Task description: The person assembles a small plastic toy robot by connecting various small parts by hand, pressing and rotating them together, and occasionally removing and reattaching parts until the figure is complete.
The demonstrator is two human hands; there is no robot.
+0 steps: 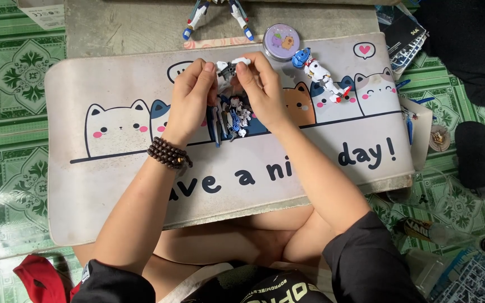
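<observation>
A round lilac tin (pixel 281 41) with a small cartoon animal on its lid sits at the far edge of the mat (pixel 113 185), just beside a pale heart speech bubble printed there. The mat is cream, with a row of cartoon cats and big dark lettering, and it lies on a low grey bench (pixel 141 22) over green patterned floor tiles (pixel 7 84). At the top left corner a white box (pixel 43 12) with small print pokes into view; at the right, dark printed packets (pixel 402 33) lie on the tiles, and a dark bottle (pixel 450 235) with a yellow label lies on its side near the person's knee.

The left hand (pixel 189 101), with a dark bead bracelet (pixel 168 153) on its wrist, and the right hand (pixel 262 90) meet above the middle of the mat. Fingers of both hands are closed on a small grey and white model part (pixel 228 67), pinched between the fingertips. Right under the hands lies a pile of blue, white and grey model pieces (pixel 231 116). A white, blue and red model limb (pixel 320 73) lies apart to the right, and two blue-and-white model legs (pixel 217 17) rest on the bench beyond the mat
</observation>
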